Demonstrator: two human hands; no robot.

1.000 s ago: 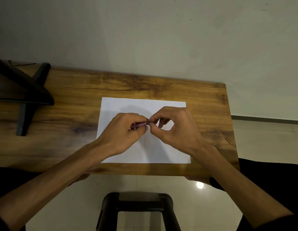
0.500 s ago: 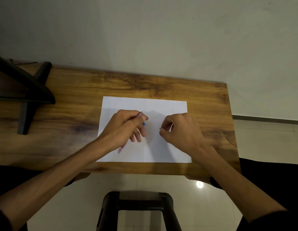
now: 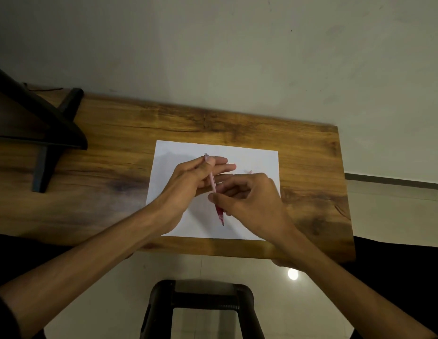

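A pink-and-red pen [image 3: 213,182] slants over a white sheet of paper [image 3: 257,157] that lies on a wooden table [image 3: 110,167]. Its red tip points toward me. My left hand [image 3: 188,182] holds the pen's upper part against the index finger, and the other fingers stretch out over the sheet. My right hand [image 3: 252,201] pinches the lower barrel between thumb and fingers. A small pale cap-like piece [image 3: 249,172] shows just past the right knuckles; I cannot tell whether it lies on the paper.
A black angled stand [image 3: 41,133] occupies the table's left end. A black stool frame [image 3: 201,304] stands on the tiled floor below the table's near edge. A plain wall rises right behind the table.
The hands drew apart, the left keeping the pen. The pen has since swung so its tip points toward me, and the right hand has come back and taken hold of its lower barrel.
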